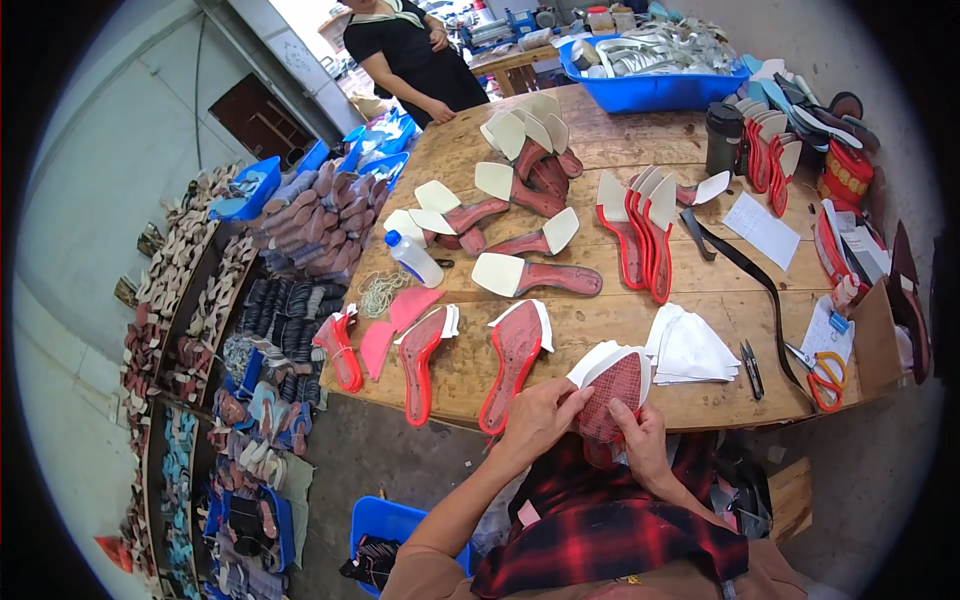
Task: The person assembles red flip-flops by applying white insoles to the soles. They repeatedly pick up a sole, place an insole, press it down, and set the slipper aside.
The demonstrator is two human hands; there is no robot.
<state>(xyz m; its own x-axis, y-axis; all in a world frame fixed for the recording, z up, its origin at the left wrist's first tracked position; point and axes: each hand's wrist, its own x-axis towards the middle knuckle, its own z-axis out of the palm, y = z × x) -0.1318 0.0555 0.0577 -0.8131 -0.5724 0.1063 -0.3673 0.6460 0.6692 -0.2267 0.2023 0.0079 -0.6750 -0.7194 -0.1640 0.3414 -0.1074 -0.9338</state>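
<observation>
My left hand (538, 418) and my right hand (640, 440) both grip a red shoe insole (612, 392) with a white paper-like layer at its toe, held over my lap at the near edge of the wooden table (620, 140). My left fingers pinch its left rim and my right fingers hold its lower right side. Two more red insoles (515, 360) (422, 355) with white toe pieces lie on the table just left of my hands. A stack of white cut pieces (690, 350) sits right of my hands.
Several red insoles fill the table's middle and far side, beside a white bottle (413, 258). Orange-handled scissors (825, 375) and a dark snipper (750, 365) lie at right. A blue bin (650, 92) stands at the back. A person in black (410, 55) stands beyond. Shelves of soles (200, 330) line the left.
</observation>
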